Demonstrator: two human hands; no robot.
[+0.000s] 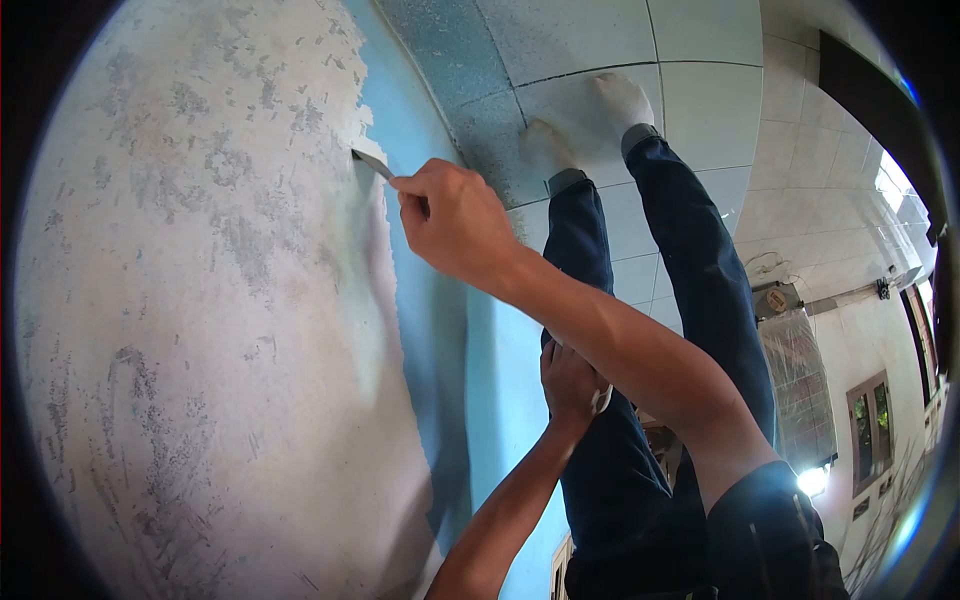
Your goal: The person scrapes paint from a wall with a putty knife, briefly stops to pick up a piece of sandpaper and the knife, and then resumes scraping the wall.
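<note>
My right hand (455, 215) is closed around a small scraper (374, 164), whose thin metal blade touches the wall at the ragged edge between whitish patchy plaster (220, 300) and light blue paint (425, 330). Lower down, my left hand (574, 384) lies against a dark blue trouser leg, partly behind my right forearm. Its fingers look bent together, and something small and pale shows at its edge, too little of it visible to name.
Two bare feet (622, 102) stand on pale floor tiles (710, 110) at the top, with grey dust near the wall's foot. To the right are a wrapped box-like object (800, 375), a bright light (813, 481) and a window (869, 432).
</note>
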